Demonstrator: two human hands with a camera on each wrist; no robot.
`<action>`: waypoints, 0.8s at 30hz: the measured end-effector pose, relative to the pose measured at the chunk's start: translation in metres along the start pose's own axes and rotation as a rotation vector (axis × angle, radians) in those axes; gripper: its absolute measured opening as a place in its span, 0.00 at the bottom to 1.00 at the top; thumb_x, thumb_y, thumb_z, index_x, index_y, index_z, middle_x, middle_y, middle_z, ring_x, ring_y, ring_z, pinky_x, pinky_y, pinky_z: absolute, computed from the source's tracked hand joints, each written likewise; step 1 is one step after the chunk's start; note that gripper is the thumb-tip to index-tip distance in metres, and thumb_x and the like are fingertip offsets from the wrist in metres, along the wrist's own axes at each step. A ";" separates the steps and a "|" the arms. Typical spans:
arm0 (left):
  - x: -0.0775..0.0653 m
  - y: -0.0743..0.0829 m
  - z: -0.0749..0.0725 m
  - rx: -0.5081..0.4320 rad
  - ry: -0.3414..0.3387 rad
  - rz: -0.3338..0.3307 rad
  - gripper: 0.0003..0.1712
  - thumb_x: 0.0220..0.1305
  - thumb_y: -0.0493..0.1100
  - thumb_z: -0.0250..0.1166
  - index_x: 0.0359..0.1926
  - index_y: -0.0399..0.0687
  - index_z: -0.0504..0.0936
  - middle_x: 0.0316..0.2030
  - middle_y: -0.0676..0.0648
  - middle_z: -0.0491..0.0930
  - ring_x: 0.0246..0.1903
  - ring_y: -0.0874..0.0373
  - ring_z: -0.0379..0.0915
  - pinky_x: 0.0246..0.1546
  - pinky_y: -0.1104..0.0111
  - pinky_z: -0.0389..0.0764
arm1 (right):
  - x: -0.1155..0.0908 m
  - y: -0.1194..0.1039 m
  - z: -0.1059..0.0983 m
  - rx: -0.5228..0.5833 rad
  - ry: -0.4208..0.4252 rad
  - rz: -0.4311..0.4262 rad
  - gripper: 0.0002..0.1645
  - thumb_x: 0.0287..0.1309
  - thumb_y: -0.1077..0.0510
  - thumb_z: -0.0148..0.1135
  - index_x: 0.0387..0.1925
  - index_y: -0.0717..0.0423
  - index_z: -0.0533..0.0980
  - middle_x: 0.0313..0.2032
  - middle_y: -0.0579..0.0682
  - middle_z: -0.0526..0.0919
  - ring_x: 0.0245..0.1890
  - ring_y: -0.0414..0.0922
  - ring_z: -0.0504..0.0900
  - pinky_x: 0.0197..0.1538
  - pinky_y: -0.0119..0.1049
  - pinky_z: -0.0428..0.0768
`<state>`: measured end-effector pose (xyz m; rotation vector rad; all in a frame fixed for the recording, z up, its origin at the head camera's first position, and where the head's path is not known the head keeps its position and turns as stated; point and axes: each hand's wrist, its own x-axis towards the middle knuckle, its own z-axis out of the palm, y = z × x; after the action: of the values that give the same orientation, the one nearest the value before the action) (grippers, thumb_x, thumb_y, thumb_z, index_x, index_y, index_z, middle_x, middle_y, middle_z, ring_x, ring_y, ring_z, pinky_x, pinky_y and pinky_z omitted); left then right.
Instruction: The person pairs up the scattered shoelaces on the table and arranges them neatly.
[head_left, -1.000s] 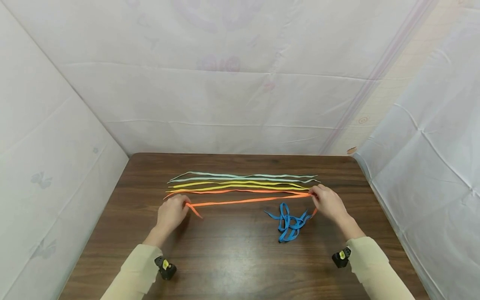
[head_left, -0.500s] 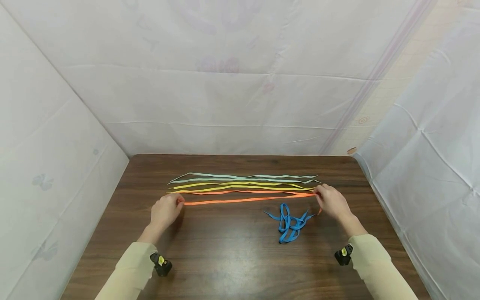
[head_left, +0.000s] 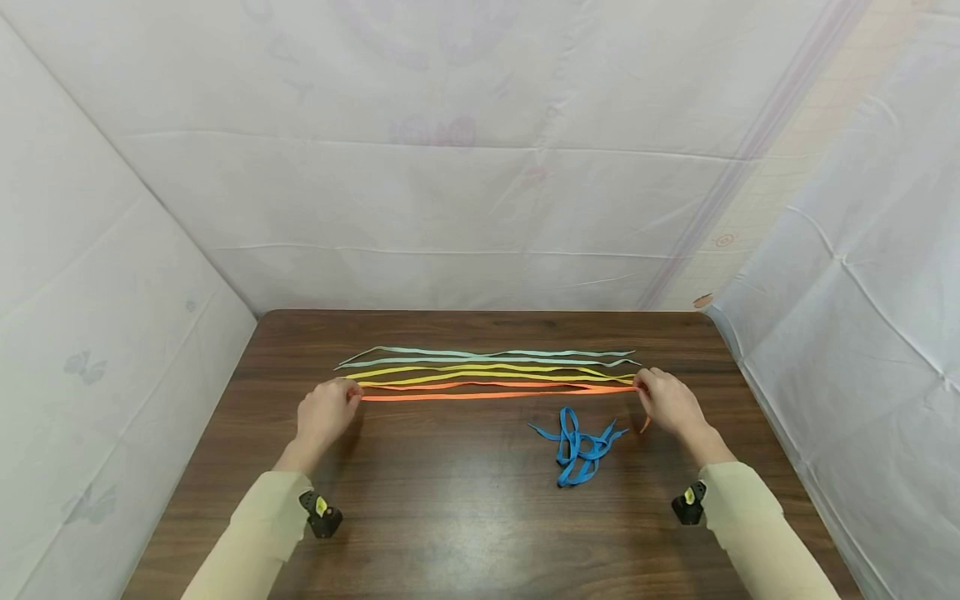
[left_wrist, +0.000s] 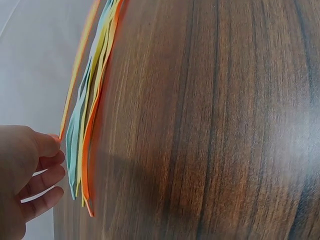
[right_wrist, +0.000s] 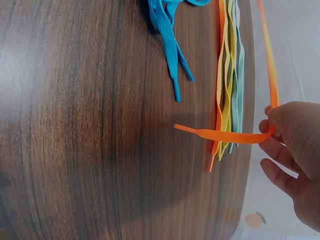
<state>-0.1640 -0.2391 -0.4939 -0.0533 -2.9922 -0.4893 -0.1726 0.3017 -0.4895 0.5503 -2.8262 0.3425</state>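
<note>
An orange shoelace [head_left: 442, 397] is stretched straight between my two hands. My left hand [head_left: 324, 411] pinches one end between thumb and forefinger; in the left wrist view the other fingers [left_wrist: 44, 204] are loosely bent. My right hand [head_left: 670, 403] pinches the lace near its other end, and the tipped tail [right_wrist: 227, 136] sticks out past the fingers. Beyond the taut lace, a second orange shoelace [right_wrist: 218, 95] lies lengthwise on the table, alongside yellow shoelaces [head_left: 480, 367] and pale green shoelaces [head_left: 450, 361]. The wrist views show the held lace apart from this row.
A blue shoelace [head_left: 576, 450] lies in a loose tangle on the near side, left of my right hand. The brown wood-grain table [head_left: 450, 517] is bordered by white sheeting [head_left: 465, 208] at the back and both sides.
My left hand has moved left and slightly away from me, and the orange tail beside it is out of sight. My right hand has shifted slightly right. The held lace now lies nearer the row.
</note>
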 end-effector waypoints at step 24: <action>0.015 -0.024 0.006 -0.006 -0.078 -0.137 0.10 0.55 0.38 0.55 0.37 0.46 0.80 0.36 0.41 0.79 0.25 0.46 0.75 0.16 0.58 0.69 | 0.000 0.023 0.005 -0.006 -0.112 0.166 0.06 0.47 0.63 0.57 0.31 0.60 0.74 0.25 0.52 0.74 0.21 0.46 0.71 0.28 0.45 0.71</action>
<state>-0.1812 -0.2593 -0.5057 0.1362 -3.0853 -0.5219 -0.1822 0.3213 -0.4982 0.3437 -2.9891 0.3438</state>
